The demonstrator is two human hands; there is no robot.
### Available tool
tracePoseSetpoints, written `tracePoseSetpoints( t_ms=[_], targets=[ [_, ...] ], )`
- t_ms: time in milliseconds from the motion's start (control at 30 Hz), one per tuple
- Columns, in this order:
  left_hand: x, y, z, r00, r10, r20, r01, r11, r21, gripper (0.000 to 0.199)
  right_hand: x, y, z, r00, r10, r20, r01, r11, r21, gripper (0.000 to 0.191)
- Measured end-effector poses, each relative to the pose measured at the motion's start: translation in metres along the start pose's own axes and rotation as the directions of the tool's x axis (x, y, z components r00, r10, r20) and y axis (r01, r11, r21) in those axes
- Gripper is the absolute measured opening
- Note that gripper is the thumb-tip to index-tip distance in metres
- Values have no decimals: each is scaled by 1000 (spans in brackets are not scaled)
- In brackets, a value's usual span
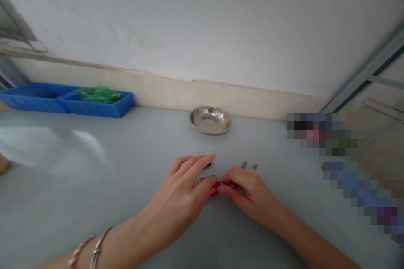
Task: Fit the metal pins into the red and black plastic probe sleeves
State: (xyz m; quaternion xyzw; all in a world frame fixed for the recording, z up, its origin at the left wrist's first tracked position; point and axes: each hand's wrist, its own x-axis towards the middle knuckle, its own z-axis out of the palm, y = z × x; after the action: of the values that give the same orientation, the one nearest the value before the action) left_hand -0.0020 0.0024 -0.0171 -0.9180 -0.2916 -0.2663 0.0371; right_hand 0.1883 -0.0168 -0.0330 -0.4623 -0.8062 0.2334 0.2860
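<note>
Over the table's middle, my left hand (186, 191) holds a small red part (216, 185) between thumb and fingers. Its index finger reaches out straight above the part, and bracelets circle the wrist. From the other side, my right hand (249, 191) is closed in a pinch at the red part's right end; the fingers hide most of the grip. A small dark piece (208, 165) shows in part beside my left fingertips. Just beyond my right knuckles lie a slim pointed metal piece (244, 164) and a small cone-shaped metal piece (255, 166).
A round, shallow steel dish (210, 129) stands near the wall (202, 29). To the far left is a blue two-section tray (91, 110), with green plastic material (102, 94) in its right section. Blurred-out items lie along the table's right edge.
</note>
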Motion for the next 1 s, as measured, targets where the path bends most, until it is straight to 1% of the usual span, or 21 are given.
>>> tracePoseSetpoints(
  t_ms=[167, 300, 433, 533, 667, 833, 1000],
  targets=[
    [0, 0, 1, 1000, 27, -14, -27, 1000, 2, 19, 0, 0, 1, 1000, 1, 0, -1, 1000, -17, 21],
    [-2, -1, 2, 1000, 17, -15, -17, 1000, -17, 21, 0, 1, 1, 1000, -1, -8, 1, 1000, -20, 21],
    [-3, 1, 2, 1000, 2, 12, -1, 997, -74, 20, 0, 0, 1, 1000, -21, -6, 21, 1000, -17, 22],
    [-3, 2, 2, 999, -16, 29, 18, 997, -76, 19, 0, 0, 1, 1000, -24, -5, 24, 1000, -15, 22],
    [-2, 2, 1, 1000, -12, 9, 13, 996, -83, 20, 0, 0, 1, 1000, -27, -14, 27, 999, -21, 22],
    [-1, 0, 2, 999, -12, 39, 16, 995, -96, 21, 1, 0, 1, 1000, -24, -11, 24, 1000, -18, 22],
    [-1, -1, 3, 1000, 0, 22, 2, 994, -105, 24, 2, -1, 1, 1000, -25, 6, 25, 1000, -5, 22]
  ],
)
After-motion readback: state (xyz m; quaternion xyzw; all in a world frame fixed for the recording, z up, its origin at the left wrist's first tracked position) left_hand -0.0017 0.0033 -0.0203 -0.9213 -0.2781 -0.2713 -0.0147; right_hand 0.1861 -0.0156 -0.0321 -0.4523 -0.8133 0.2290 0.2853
